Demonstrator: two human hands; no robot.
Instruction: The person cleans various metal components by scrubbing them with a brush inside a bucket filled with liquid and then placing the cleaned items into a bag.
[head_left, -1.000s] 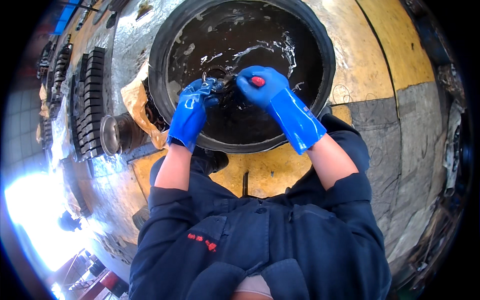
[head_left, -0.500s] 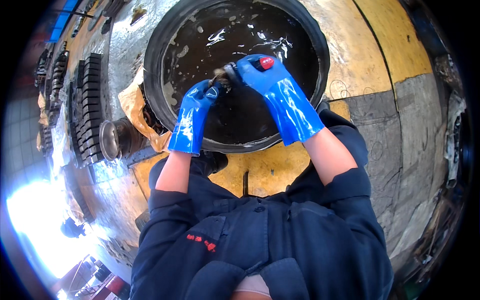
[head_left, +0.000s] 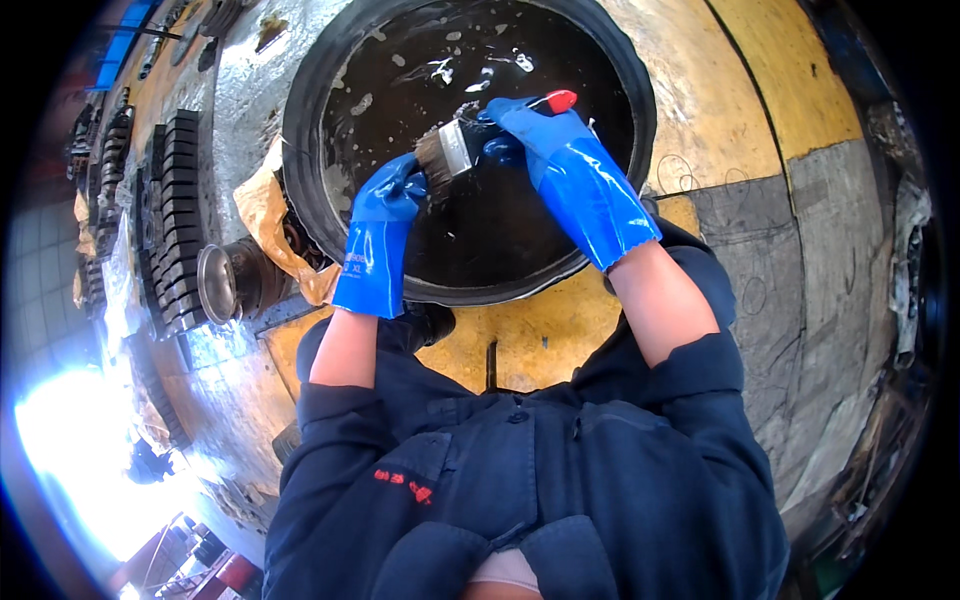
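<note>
In a blue rubber glove, my right hand (head_left: 540, 132) grips a paintbrush (head_left: 456, 147) whose handle ends in a red tip. The brush has a silver metal ferrule and wet brownish bristles that point left. Close to the bristle ends is my left hand (head_left: 385, 192), gloved the same way, with its fingers curled in. Whatever sits between those fingers, if anything, is hidden. Both hands are above a large round black basin (head_left: 304, 150) of dark liquid with bits of foam and bright reflections on its surface.
Left of the basin lie crumpled brown paper (head_left: 262, 205) and a metal cylinder (head_left: 218, 282) with a flanged end. Farther left stands a row of dark ribbed metal parts (head_left: 181, 215). Worn yellow and grey plates (head_left: 745, 235) cover the floor to the right.
My right hand has turned and shifted slightly right, bringing the brush's ferrule and bristles into plain sight. My left hand has moved a little down and left, its fingers still curled.
</note>
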